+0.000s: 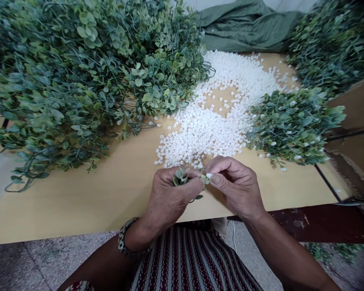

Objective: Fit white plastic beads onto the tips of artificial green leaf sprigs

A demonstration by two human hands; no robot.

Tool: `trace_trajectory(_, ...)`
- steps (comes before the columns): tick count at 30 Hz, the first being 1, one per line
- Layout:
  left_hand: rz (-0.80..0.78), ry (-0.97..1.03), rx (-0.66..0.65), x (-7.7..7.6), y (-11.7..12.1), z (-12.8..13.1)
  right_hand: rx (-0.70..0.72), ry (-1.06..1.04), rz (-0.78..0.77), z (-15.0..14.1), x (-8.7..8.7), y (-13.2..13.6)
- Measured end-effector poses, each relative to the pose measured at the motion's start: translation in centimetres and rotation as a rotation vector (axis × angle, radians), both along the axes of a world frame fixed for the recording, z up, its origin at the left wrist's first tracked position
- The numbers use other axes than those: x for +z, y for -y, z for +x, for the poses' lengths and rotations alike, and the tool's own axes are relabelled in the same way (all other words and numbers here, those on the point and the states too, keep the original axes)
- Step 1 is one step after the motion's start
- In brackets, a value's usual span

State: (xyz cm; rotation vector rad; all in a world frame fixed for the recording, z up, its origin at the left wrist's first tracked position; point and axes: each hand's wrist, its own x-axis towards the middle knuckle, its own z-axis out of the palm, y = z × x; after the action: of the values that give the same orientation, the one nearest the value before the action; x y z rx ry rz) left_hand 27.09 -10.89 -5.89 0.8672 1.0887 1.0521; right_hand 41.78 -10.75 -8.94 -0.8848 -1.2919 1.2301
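Mostly pale wooden table [79,202], speckled floor [24,262], green cloth [245,28]

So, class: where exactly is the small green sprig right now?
In the head view, the small green sprig sits low at centre, clasped in the left hand, beside the right hand, just below the white beads.

Patterned bracelet [125,241] on left wrist; red-striped garment [188,262] below.

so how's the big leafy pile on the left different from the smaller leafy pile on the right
The big pile sprawls over the table's left half and off its edge; the smaller pile is a compact heap by the right edge. The smaller pile has white bits dotted among its leaves; the big pile shows none. Both are green round-leaved sprigs bordering the white pieces.
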Motion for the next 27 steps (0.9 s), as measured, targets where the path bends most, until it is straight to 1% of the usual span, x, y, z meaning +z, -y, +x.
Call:
trace_trajectory(6, 0.038, 0.013, 0.003, -0.2, 0.0, 0.2, -0.012, 0.003, 0.019, -0.1, 0.0, 0.2)
trace_trajectory(10, 0.051, -0.002, 0.029, -0.3, 0.0, 0.3, -0.048, 0.051, 0.071, -0.1, 0.2, 0.4)
trace_trajectory(14, 0.054, -0.002, 0.058, -0.3, 0.0, 0.5, -0.109, 0.136, 0.164, -0.2, 0.3, 0.4)
trace_trajectory(19, 0.071, -0.026, 0.099, -0.5, 0.2, 0.9, -0.194, 0.268, 0.328, -0.3, 0.1, 0.6)
trace_trajectory(27, 0.123, -0.022, 0.106, -0.7, 0.3, 1.4, -0.295, 0.464, 0.504, -0.3, -0.3, 1.0)
